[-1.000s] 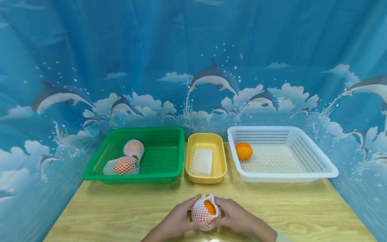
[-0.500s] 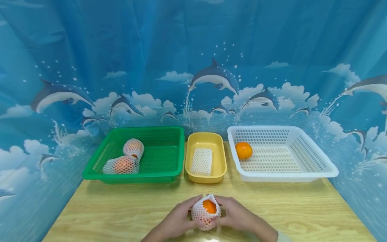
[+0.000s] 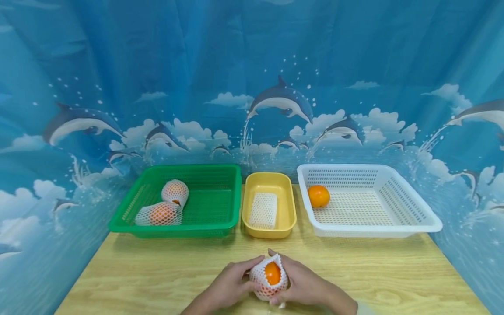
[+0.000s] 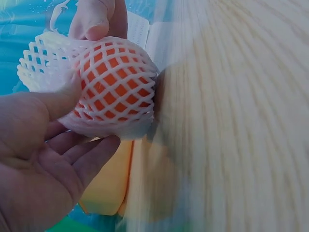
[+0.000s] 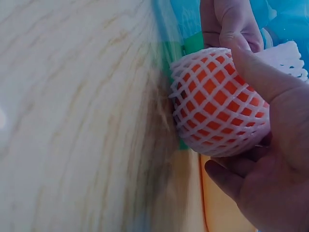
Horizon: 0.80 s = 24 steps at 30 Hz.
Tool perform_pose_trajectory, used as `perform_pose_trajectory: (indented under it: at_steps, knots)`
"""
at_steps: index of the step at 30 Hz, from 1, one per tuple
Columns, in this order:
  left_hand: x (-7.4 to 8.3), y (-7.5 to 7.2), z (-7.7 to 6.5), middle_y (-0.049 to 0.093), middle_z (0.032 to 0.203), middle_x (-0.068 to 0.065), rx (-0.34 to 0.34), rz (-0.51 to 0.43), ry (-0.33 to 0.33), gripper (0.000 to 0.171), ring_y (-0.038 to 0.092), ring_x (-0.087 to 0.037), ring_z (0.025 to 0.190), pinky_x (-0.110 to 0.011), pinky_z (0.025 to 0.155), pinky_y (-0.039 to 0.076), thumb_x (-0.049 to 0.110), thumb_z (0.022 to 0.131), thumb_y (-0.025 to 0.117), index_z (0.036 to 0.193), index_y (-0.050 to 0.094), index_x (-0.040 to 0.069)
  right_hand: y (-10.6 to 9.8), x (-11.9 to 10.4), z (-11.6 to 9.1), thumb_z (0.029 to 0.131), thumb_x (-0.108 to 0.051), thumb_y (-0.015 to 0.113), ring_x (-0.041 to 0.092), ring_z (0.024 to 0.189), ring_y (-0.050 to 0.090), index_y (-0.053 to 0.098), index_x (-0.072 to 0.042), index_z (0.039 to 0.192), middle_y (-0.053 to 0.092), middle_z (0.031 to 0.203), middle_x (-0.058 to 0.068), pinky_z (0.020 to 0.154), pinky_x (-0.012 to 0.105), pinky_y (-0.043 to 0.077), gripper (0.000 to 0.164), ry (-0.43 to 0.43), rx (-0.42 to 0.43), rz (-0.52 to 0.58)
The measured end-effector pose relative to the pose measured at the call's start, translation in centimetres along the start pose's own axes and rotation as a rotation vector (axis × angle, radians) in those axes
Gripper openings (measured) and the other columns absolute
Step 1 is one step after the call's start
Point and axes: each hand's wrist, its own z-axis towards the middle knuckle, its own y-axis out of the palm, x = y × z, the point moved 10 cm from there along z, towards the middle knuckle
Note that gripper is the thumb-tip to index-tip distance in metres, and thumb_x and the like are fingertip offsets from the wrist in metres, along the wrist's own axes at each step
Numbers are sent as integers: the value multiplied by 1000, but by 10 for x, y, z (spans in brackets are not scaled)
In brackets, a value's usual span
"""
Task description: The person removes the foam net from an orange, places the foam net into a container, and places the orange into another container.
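Between my two hands near the table's front is an orange [image 3: 272,274] in a white foam net sleeve [image 3: 259,274], whose top gapes and shows bare fruit. My left hand [image 3: 232,284] grips it from the left, thumb on the mesh and fingers curled beneath in the left wrist view. From the right, my right hand [image 3: 305,282] holds it too; its thumb presses the net [image 5: 248,113] in the right wrist view. The mesh wraps the fruit's lower part, and its loose end [image 4: 41,63] sticks out past the thumb in the left wrist view.
A green basket [image 3: 214,227] at back left holds two net-wrapped fruits [image 3: 175,192]. Centre back stands a yellow tray [image 3: 291,214] with a flat foam net [image 3: 264,211]. On the right, a white basket [image 3: 374,228] holds one bare orange [image 3: 318,196]. A dolphin-print curtain [image 3: 252,87] hangs behind.
The wrapped orange has turned slightly between my hands, and its opening shows more of the fruit. My right fingers have shifted round the net. The baskets and their contents stay put.
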Motion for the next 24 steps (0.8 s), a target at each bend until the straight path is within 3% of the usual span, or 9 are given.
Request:
perform_pose_trajectory:
  at_steps: [8, 18, 24]
  knots:
    - [-3, 6, -1, 43, 148, -15, -49, -18, -37, 89, 47, -25, 131, -38, 107, 41, 42, 83, 74, 150, 32, 1, -3, -1, -1, 81, -56, 68, 17, 123, 54, 38, 2, 146, 52, 142, 8, 104, 42, 44, 92, -22, -8, -23]
    - [-3, 7, 1, 42, 149, -14, -27, -23, -44, 87, 43, -30, 134, -41, 107, 41, 41, 82, 76, 149, 34, 4, -12, -1, -3, 82, -48, 69, 15, 117, 59, 50, -5, 140, 59, 134, 3, 100, 38, 48, 75, -53, 5, -4]
    - [-3, 7, 3, 46, 146, -11, -13, -6, -21, 79, 48, -26, 130, -37, 105, 43, 40, 84, 75, 145, 41, 4, -13, -3, -3, 81, -50, 71, 19, 120, 57, 48, -5, 142, 56, 137, 6, 102, 42, 46, 79, -78, 12, -43]
